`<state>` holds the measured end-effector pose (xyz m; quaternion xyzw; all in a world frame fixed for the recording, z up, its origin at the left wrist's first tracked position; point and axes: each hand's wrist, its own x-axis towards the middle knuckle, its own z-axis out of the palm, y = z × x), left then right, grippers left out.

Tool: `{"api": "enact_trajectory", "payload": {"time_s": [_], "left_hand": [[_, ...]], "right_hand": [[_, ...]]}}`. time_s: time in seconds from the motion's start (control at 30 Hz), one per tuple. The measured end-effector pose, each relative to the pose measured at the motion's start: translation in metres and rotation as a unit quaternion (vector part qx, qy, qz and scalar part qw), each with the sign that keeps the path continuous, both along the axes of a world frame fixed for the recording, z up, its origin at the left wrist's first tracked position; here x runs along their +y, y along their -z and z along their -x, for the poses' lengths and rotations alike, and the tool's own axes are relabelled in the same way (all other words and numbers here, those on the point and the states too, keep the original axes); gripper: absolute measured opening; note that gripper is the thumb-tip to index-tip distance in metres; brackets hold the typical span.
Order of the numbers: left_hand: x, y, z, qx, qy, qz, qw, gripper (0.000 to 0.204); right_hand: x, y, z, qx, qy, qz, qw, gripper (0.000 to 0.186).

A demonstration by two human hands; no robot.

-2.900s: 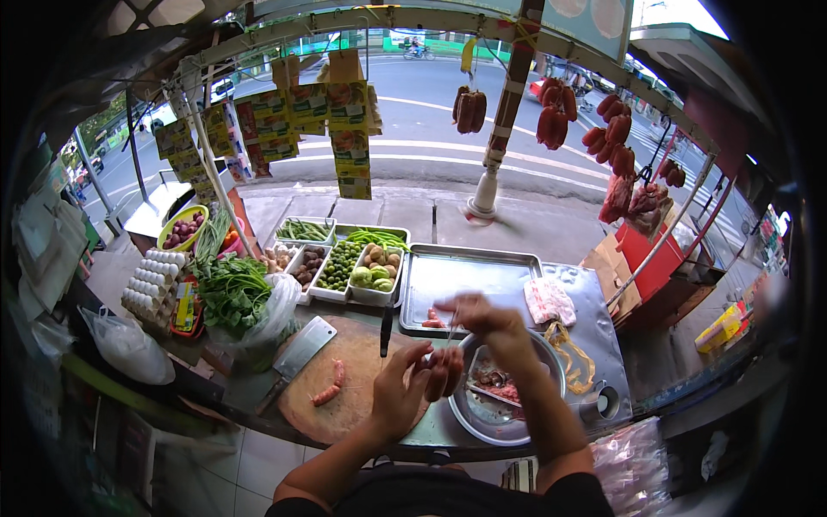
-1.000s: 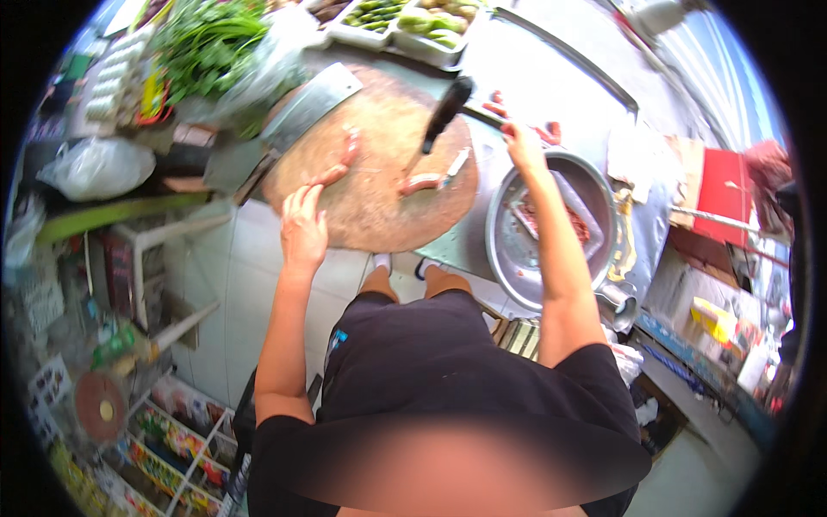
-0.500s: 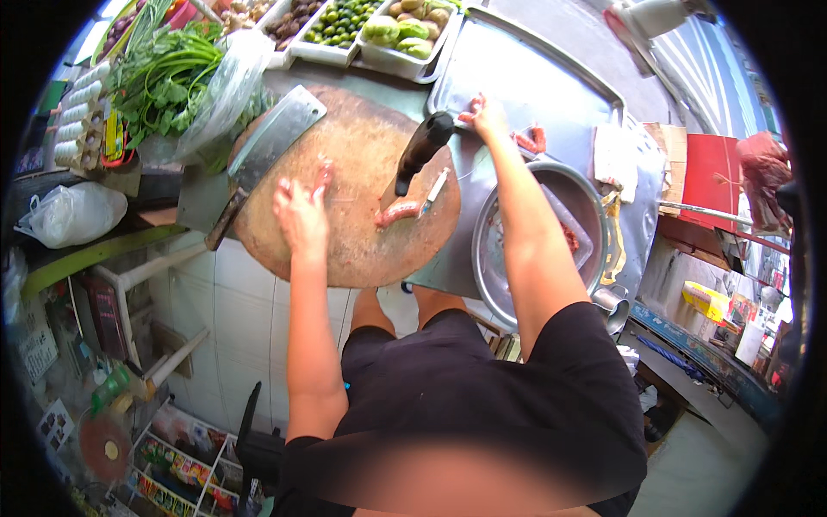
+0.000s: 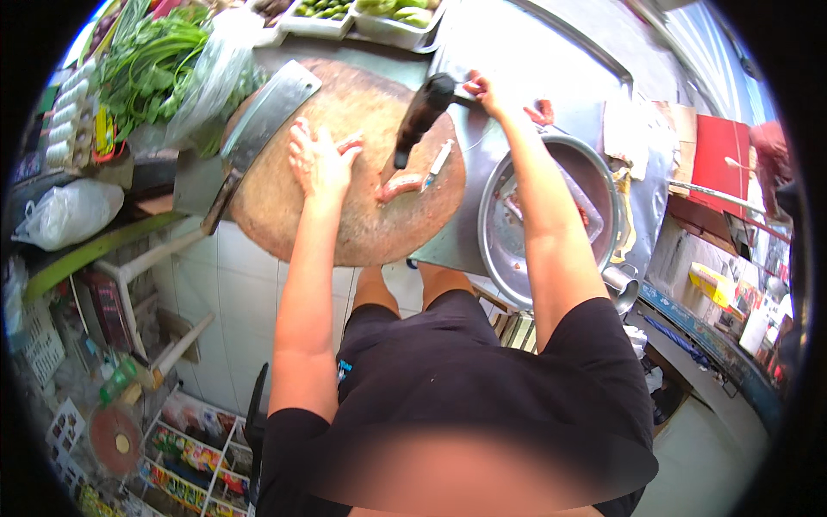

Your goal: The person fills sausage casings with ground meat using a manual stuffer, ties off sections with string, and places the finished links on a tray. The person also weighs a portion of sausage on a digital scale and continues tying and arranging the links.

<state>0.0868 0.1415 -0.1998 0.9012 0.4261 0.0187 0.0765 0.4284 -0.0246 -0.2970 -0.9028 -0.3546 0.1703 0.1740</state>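
Observation:
My left hand [image 4: 320, 168] rests on the round wooden chopping board [image 4: 362, 228], fingers spread. Beside its thumb and index finger is a short reddish sausage piece [image 4: 351, 140]. Over the near-left edge of the metal tray, my right hand [image 4: 484, 93] has its fingers curled together; what they pinch, if anything, is too small to make out. A black-handled knife [image 4: 424, 116] stands upright at the board's right part, its handle close to my right hand. Another sausage [image 4: 401, 186] lies beside it, next to a slim white-and-blue tool [image 4: 438, 164]. A cleaver [image 4: 274, 110] lies on the board's left edge.
A round metal basin [image 4: 495, 258] under my right forearm holds a pale tray with red bits. More sausage [image 4: 543, 114] lies beyond it by the metal tray [image 4: 560, 65]. Leafy greens [image 4: 159, 73], a plastic bag [image 4: 215, 77] and egg trays [image 4: 69, 121] stand at left.
My left hand has moved right across the board, and the sausage piece beside its thumb has shifted right too. My right hand stays by the tray's edge. The whole view has tilted slightly.

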Motion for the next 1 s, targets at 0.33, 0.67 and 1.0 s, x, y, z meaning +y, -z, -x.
{"api": "enact_trajectory", "payload": {"time_s": [0.33,0.67,1.0], "left_hand": [[0.029,0.011,0.001,0.037,0.007,0.031,0.999,0.078],[-0.057,-0.058,0.114,-0.362,-0.022,0.690,0.626,0.076],[-0.149,-0.108,-0.009,-0.234,0.208,0.541,0.780,0.076]], "right_hand": [[-0.062,-0.066,0.039,0.532,0.257,-0.452,0.668,0.037],[-0.141,-0.144,0.187,0.647,0.208,-0.491,0.544,0.048],[-0.150,-0.190,0.214,0.620,0.191,-0.507,0.568,0.054]]}}
